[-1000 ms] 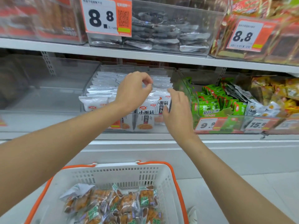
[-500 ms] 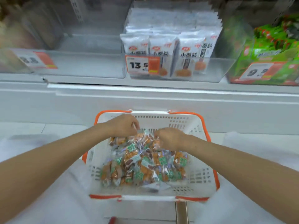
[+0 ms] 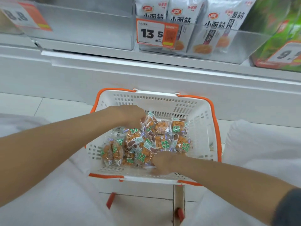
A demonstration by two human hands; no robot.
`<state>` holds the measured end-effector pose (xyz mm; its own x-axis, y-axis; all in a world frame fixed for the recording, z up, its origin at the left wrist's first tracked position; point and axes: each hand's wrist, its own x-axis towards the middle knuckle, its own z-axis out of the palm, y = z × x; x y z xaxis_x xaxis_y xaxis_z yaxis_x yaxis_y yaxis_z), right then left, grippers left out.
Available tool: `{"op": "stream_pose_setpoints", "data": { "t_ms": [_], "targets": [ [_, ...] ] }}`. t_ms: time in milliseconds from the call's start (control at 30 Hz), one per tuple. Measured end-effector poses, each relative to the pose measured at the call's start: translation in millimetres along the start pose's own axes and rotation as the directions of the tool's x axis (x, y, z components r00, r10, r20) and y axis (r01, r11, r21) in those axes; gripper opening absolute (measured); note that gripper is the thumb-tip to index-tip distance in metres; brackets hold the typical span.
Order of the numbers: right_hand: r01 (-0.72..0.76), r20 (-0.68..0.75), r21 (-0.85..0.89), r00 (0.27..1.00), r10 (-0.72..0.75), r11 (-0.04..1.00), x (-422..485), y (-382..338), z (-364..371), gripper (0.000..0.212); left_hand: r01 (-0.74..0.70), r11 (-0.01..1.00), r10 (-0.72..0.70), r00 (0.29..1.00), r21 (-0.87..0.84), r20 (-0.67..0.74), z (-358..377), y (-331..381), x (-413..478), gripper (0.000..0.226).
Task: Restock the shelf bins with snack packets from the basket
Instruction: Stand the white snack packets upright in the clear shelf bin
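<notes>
Orange-rimmed basket (image 3: 162,101) stage: digging into heaped snack packets (image 3: 160,141), curling the left hand (image 3: 128,115) over one, burying the right hand (image 3: 164,162) nearside, grip impossible to tell; next, probably lifting handfuls to the shelf bins (image 3: 81,30).

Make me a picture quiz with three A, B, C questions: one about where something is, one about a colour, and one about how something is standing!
1. Where are the snack packets with orange pieces?
A. in the basket
B. on the floor
C. in a shelf bin
2. What colour is the basket's rim?
A. blue
B. orange
C. green
3. How is the basket standing?
A. upside down
B. on its side
C. upright
Answers: 1 A, they lie piled inside its white walls. 2 B, orange runs along its top edge. 3 C, its open top faces up.
</notes>
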<state>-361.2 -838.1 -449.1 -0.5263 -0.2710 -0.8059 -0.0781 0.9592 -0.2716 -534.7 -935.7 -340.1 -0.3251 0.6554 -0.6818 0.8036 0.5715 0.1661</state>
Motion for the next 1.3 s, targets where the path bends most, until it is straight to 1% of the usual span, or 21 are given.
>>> {"op": "stream_pose_setpoints", "data": {
  "t_ms": [33, 67, 133, 200, 267, 300, 333, 367, 400, 433, 467, 500, 533, 600, 733, 833, 1000, 1067, 1133, 1200, 1300],
  "targets": [
    [0.001, -0.005, -0.048, 1.0, -0.001, 0.999, -2, 1, -2, 0.031, 0.006, 1.0, -0.006, 1.0, -0.009, 0.013, -2, 1, -1, 0.037],
    [-0.009, -0.009, -0.055, 1.0, 0.009, 0.998, -6, 2, -8, 0.027, 0.008, 0.999, -0.007, 1.0, -0.032, 0.015, -4, 3, -1, 0.037],
    [-0.039, -0.058, 0.017, 0.997, 0.04, 0.999, -21, 9, -34, 0.024, 0.022, 0.997, -0.021, 1.0, -0.08, 0.015, -11, 4, -3, 0.038],
    [-0.041, -0.219, 0.205, 0.972, 0.087, 0.978, -43, 20, -71, 0.022, 0.037, 0.99, -0.033, 0.999, -0.133, 0.033, -19, 1, -6, 0.046],
    [0.023, -0.415, 0.387, 0.897, 0.152, 0.922, -75, 28, -109, 0.025, 0.032, 0.984, -0.014, 0.994, -0.177, 0.105, -25, -2, -10, 0.062],
    [0.071, -0.488, 0.475, 0.851, 0.195, 0.877, -91, 32, -124, 0.028, -0.002, 0.968, 0.038, 0.99, -0.251, 0.139, -27, -3, -12, 0.066],
    [0.131, -0.538, 0.558, 0.809, 0.237, 0.819, -106, 36, -137, 0.029, -0.054, 0.928, 0.117, 0.982, -0.368, 0.151, -29, -3, -12, 0.063],
    [0.201, -0.574, 0.619, 0.776, 0.263, 0.759, -119, 38, -147, 0.029, -0.119, 0.863, 0.202, 0.972, -0.491, 0.119, -31, -2, -12, 0.053],
    [0.27, -0.599, 0.663, 0.751, 0.279, 0.699, -128, 40, -153, 0.029, -0.169, 0.786, 0.251, 0.966, -0.594, 0.057, -33, 2, -14, 0.04],
    [0.328, -0.623, 0.686, 0.726, 0.291, 0.65, -133, 42, -158, 0.031, -0.197, 0.704, 0.257, 0.966, -0.682, -0.014, -35, 5, -16, 0.031],
    [0.374, -0.647, 0.691, 0.701, 0.3, 0.618, -135, 44, -163, 0.031, -0.212, 0.619, 0.237, 0.968, -0.756, -0.077, -38, 8, -16, 0.029],
    [0.405, -0.669, 0.687, 0.676, 0.309, 0.603, -136, 45, -167, 0.031, -0.214, 0.548, 0.204, 0.972, -0.809, -0.119, -40, 11, -17, 0.031],
    [0.43, -0.685, 0.683, 0.657, 0.315, 0.591, -137, 47, -170, 0.03, -0.211, 0.51, 0.178, 0.974, -0.834, -0.138, -41, 12, -15, 0.033],
    [0.47, -0.692, 0.691, 0.649, 0.316, 0.549, -140, 55, -173, 0.028, -0.215, 0.516, 0.148, 0.976, -0.829, -0.16, -44, 15, -13, 0.034],
    [0.494, -0.659, 0.725, 0.7, 0.275, 0.48, -149, 70, -176, 0.029, -0.236, 0.543, 0.124, 0.972, -0.806, -0.201, -48, 17, -10, 0.026],
    [0.504, -0.651, 0.73, 0.718, 0.245, 0.461, -154, 76, -177, 0.025, -0.237, 0.569, 0.095, 0.97, -0.787, -0.223, -50, 20, -7, 0.023],
    [0.507, -0.648, 0.739, 0.716, 0.26, 0.445, -158, 77, -176, 0.025, -0.278, 0.581, 0.058, 0.952, -0.765, -0.302, -47, 27, -4, 0.022],
    [0.519, -0.65, 0.735, 0.722, 0.237, 0.436, -160, 76, -175, 0.02, -0.297, 0.56, 0.04, 0.942, -0.773, -0.333, -47, 28, -3, 0.022],
    [0.531, -0.67, 0.72, 0.7, 0.247, 0.447, -163, 77, -175, 0.019, -0.322, 0.539, 0.068, 0.938, -0.779, -0.341, -50, 29, -4, 0.026],
    [0.53, -0.682, 0.715, 0.672, 0.289, 0.455, -167, 80, -175, 0.019, -0.327, 0.564, 0.099, 0.938, -0.758, -0.331, -52, 33, -3, 0.032],
    [0.509, -0.671, 0.728, 0.667, 0.323, 0.46, -176, 85, -175, 0.02, -0.345, 0.569, 0.099, 0.93, -0.747, -0.354, -52, 43, 3, 0.037]
  ]
}}
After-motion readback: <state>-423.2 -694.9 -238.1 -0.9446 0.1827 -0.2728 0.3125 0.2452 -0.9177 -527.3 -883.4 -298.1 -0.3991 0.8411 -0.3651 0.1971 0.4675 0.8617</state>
